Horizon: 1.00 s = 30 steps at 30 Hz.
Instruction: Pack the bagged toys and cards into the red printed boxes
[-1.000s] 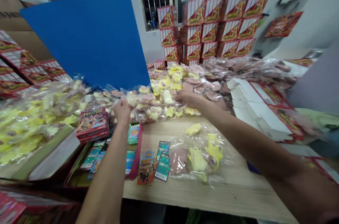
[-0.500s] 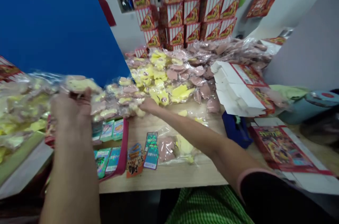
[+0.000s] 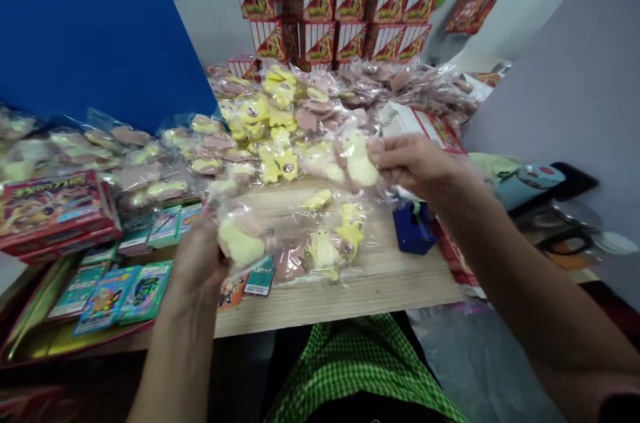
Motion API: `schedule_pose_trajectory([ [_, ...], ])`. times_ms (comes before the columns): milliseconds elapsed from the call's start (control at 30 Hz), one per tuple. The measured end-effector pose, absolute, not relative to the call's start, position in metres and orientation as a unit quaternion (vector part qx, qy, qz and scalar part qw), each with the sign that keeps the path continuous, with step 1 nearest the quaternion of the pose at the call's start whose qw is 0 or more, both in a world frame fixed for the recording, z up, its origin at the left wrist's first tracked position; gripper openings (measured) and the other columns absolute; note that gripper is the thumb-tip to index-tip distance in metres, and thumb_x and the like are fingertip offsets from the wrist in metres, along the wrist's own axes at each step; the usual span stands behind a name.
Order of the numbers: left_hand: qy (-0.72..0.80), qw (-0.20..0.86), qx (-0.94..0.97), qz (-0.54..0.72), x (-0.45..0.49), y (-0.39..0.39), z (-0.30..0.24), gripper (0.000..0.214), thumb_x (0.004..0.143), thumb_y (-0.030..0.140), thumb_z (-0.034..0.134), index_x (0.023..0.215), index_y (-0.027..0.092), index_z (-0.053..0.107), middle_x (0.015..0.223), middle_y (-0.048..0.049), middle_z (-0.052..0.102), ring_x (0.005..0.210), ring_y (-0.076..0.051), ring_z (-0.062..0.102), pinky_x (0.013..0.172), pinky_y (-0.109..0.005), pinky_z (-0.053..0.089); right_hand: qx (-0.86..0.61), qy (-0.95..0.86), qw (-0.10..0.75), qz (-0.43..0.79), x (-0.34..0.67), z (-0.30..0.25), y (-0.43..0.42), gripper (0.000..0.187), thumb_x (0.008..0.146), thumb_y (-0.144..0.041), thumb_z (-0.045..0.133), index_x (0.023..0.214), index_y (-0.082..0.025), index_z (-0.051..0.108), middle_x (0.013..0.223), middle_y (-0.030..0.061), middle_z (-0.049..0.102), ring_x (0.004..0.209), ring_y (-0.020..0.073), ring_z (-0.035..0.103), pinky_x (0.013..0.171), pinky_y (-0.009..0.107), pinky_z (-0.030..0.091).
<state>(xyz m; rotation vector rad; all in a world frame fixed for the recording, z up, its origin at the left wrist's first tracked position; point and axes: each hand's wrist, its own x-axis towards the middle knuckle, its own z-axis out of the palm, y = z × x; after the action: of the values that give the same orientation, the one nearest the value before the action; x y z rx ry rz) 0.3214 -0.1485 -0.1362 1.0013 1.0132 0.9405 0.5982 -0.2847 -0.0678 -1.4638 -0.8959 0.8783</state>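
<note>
My left hand [image 3: 196,262] is closed on a clear bag holding a pale yellow toy [image 3: 241,242], lifted just above the wooden table's [image 3: 380,283] near edge. My right hand [image 3: 411,162] pinches another clear bag with a cream and pink toy [image 3: 356,158], held up over the table's middle. Below and between the hands, a few bagged yellow and pink toys [image 3: 325,246] lie on the wood. A long heap of bagged toys [image 3: 260,123] runs across the back of the table.
A red tray of colourful card packs [image 3: 115,290] sits at the left, with a red printed box [image 3: 50,206] behind it. A blue board [image 3: 90,30] stands at the back left. Stacked red boxes [image 3: 340,3] line the wall. A blue tape dispenser [image 3: 413,230] sits right of the loose bags.
Both hands have pulled back from the heap toward me, each now holding a bagged toy. The camera has tipped down and turned left.
</note>
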Motion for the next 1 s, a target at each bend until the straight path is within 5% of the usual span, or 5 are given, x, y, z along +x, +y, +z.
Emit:
schedule_pose_trajectory([
  [200,0.499,0.563,0.599,0.275,0.356,-0.181,-0.186,0.037,0.084,0.054,0.048,0.081,0.019,0.059,0.063,-0.0029,0.058,0.049,-0.018,0.056,0.047,-0.033,0.051,-0.619,-0.265,0.606,0.423,0.588,-0.135,-0.363,0.022,0.063,-0.029,0.075,0.064,-0.019,0.055,0.063,0.0003,0.054,0.056,0.0134,0.049,0.057,0.027,0.044],
  [400,0.464,0.419,0.728,0.283,0.362,-0.216,-0.203,0.033,0.085,0.046,0.054,0.102,0.020,0.066,0.127,-0.0173,0.064,0.132,-0.036,0.053,0.114,-0.056,0.042,-0.621,-0.229,0.645,0.383,0.565,-0.165,-0.387,0.034,0.060,-0.045,0.075,0.071,-0.022,0.051,0.068,0.0024,0.056,0.060,0.0183,0.054,0.060,0.032,0.049],
  [633,0.383,0.257,0.867,0.190,0.382,-0.252,-0.232,0.065,0.095,0.050,0.053,0.146,0.011,0.050,0.158,-0.0263,0.037,0.150,-0.039,0.035,0.118,-0.057,0.037,-0.635,-0.253,0.671,0.287,0.565,-0.172,-0.379,0.030,0.073,-0.049,0.063,0.081,-0.024,0.049,0.082,0.0032,0.055,0.073,0.0195,0.057,0.066,0.030,0.051],
  [833,0.386,0.237,0.865,0.216,0.393,-0.249,-0.226,0.049,0.100,0.038,0.041,0.139,0.014,0.059,0.152,-0.0202,0.050,0.148,-0.035,0.040,0.121,-0.054,0.034,-0.817,-0.317,0.456,0.155,0.548,-0.186,-0.361,0.053,0.084,-0.027,0.050,0.136,-0.012,0.048,0.120,0.0210,0.061,0.110,0.0345,0.061,0.093,0.048,0.052],
  [1000,0.413,0.271,0.845,0.205,0.410,-0.201,-0.187,0.037,0.100,0.036,0.044,0.125,0.020,0.066,0.135,-0.0131,0.064,0.130,-0.028,0.058,0.113,-0.043,0.044,-0.889,-0.405,0.213,0.035,0.529,-0.176,-0.360,0.068,0.100,-0.032,0.042,0.159,-0.004,0.026,0.162,0.0305,0.024,0.146,0.0426,0.036,0.113,0.054,0.040],
])
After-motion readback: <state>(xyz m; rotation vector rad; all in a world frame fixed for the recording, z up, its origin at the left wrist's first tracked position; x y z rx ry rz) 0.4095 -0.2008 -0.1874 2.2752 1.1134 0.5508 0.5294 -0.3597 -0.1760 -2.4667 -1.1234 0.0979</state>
